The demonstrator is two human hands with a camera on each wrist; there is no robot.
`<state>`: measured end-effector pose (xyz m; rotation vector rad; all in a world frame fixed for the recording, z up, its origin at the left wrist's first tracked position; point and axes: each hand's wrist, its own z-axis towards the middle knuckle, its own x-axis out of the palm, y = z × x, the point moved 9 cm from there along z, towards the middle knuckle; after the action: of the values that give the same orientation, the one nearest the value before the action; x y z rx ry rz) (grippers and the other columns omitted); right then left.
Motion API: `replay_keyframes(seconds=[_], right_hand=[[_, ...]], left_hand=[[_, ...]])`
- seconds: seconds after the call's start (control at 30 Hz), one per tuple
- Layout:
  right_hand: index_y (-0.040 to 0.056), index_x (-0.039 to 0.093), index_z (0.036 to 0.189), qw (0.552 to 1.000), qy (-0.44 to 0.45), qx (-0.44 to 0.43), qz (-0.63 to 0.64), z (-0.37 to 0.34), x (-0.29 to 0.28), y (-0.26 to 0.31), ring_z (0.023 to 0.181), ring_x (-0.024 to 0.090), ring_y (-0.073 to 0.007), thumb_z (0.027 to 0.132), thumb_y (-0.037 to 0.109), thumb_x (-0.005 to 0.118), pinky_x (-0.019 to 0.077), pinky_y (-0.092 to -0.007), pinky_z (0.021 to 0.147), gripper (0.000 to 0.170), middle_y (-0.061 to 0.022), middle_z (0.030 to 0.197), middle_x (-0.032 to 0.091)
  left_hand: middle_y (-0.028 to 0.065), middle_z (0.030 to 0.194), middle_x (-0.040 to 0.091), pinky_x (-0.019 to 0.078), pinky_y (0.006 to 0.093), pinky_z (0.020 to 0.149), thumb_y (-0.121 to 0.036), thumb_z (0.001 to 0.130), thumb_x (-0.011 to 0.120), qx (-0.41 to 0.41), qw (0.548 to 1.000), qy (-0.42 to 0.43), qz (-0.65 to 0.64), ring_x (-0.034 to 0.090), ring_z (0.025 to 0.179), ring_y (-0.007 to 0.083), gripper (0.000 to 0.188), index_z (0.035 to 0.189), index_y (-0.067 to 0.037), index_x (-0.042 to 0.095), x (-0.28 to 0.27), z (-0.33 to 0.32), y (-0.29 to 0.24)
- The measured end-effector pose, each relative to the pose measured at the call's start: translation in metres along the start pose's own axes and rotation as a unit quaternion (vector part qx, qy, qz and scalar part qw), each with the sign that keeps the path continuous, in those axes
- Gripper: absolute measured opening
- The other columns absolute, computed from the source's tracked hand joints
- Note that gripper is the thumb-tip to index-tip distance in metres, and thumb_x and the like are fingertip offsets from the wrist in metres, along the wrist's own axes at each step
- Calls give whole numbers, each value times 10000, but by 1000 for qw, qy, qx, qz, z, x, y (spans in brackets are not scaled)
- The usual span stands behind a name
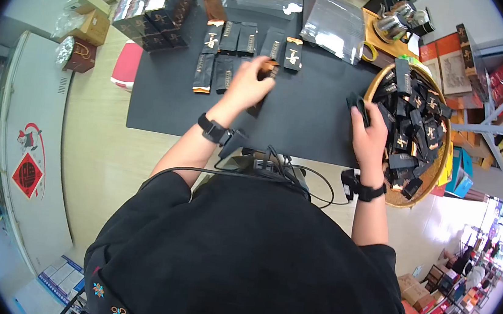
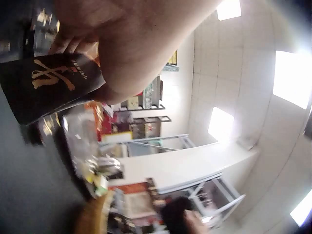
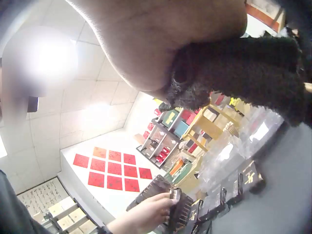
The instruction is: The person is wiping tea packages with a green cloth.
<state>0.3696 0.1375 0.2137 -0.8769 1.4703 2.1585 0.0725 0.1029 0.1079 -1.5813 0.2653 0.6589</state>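
Note:
My left hand [image 1: 247, 88] grips a small black packet [image 2: 51, 83] with gold lettering and an orange end. It is over the table, at the near side of several similar packets [image 1: 212, 36] laid in two rows. In my right hand [image 1: 371, 136], near the table's right edge, is a dark fuzzy cloth [image 3: 239, 68], held between thumb and fingers. Just right of that hand stands a round wicker basket [image 1: 405, 201] heaped with black packets [image 1: 417, 122].
On the dark table [image 1: 311, 114], a stack of wrapped boxes [image 1: 156, 9] stands at the far left. Clear plastic sheets [image 1: 336, 25] lie at the back, near a yellow tape roll [image 1: 370, 52]. A wooden tray holds a metal kettle [image 1: 392, 28]. A pink stool [image 1: 126, 65] stands left.

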Motion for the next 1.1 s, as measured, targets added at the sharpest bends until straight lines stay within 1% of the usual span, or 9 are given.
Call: replay_keyframes(seconds=[0.13, 0.4, 0.47, 0.5, 0.63, 0.73, 0.9, 1.03, 1.1], right_hand=[[-1, 669, 1092, 997, 17, 71, 10, -30, 1, -36, 937, 681, -274, 933, 193, 675, 512, -351, 851, 251, -162, 1008, 708], [-7, 663, 1080, 994, 26, 103, 5, -65, -12, -57, 921, 672, -304, 924, 172, 671, 510, -370, 832, 238, -168, 986, 693], [-9, 662, 1082, 995, 12, 98, 0, -72, -23, -65, 925, 672, -313, 923, 161, 668, 509, -377, 834, 233, -172, 984, 692], [-6, 663, 1090, 995, 1, 102, -3, -77, -30, -72, 910, 667, -240, 938, 167, 663, 507, -345, 801, 230, -148, 974, 696], [-1, 667, 1115, 947, -49, 301, 104, -121, -63, -126, 728, 601, -95, 994, 280, 636, 472, -272, 631, 307, -50, 943, 678], [-4, 648, 1121, 791, -191, 416, 406, -162, -83, -167, 648, 570, -103, 1002, 338, 628, 456, -270, 581, 363, -26, 892, 652], [24, 578, 1089, 740, -215, 392, 502, -198, -139, -201, 603, 498, -110, 1004, 285, 612, 421, -265, 549, 277, -7, 783, 540], [3, 577, 1170, 733, -238, 367, 520, -234, -184, -226, 677, 540, -105, 978, 164, 612, 461, -266, 586, 253, -23, 888, 582], [-2, 577, 1189, 731, -276, 356, 512, -257, -214, -243, 720, 574, -110, 974, 147, 604, 487, -264, 626, 264, -33, 934, 609]], left_hand=[[262, 1184, 551, 525, 453, 917, -229, 774, 804, -53, 959, -155, 231, 610, 1069, 413, 709, 1350, 18, 471, -41, 18, 72], [214, 1185, 559, 525, 468, 929, -276, 769, 838, -163, 932, -98, 307, 584, 1124, 398, 621, 1208, 12, 506, -24, 41, 127], [184, 1149, 588, 488, 467, 935, -332, 773, 821, -98, 916, -128, 368, 562, 1123, 371, 570, 1158, 5, 570, -16, 41, 109], [177, 1141, 594, 479, 466, 931, -339, 779, 810, -75, 913, -134, 379, 560, 1115, 364, 545, 1145, -3, 585, -12, 38, 92], [139, 959, 644, 489, 459, 833, -276, 840, 721, 88, 959, -48, 264, 610, 959, 342, 296, 991, -49, 607, 68, 35, 23], [130, 772, 633, 494, 442, 692, -259, 869, 699, 135, 977, 40, 157, 636, 773, 331, 238, 885, -43, 601, 123, 29, -55], [126, 692, 630, 490, 415, 617, -282, 881, 691, 214, 963, 144, 76, 640, 664, 313, 267, 808, -38, 613, 198, 0, -187], [136, 821, 675, 529, 457, 717, -273, 846, 711, 215, 948, 218, 90, 665, 801, 347, 230, 881, -59, 633, 280, -7, -253], [144, 902, 670, 526, 461, 773, -272, 820, 739, 306, 927, 175, 129, 651, 889, 353, 260, 926, -60, 632, 330, 4, -267]])
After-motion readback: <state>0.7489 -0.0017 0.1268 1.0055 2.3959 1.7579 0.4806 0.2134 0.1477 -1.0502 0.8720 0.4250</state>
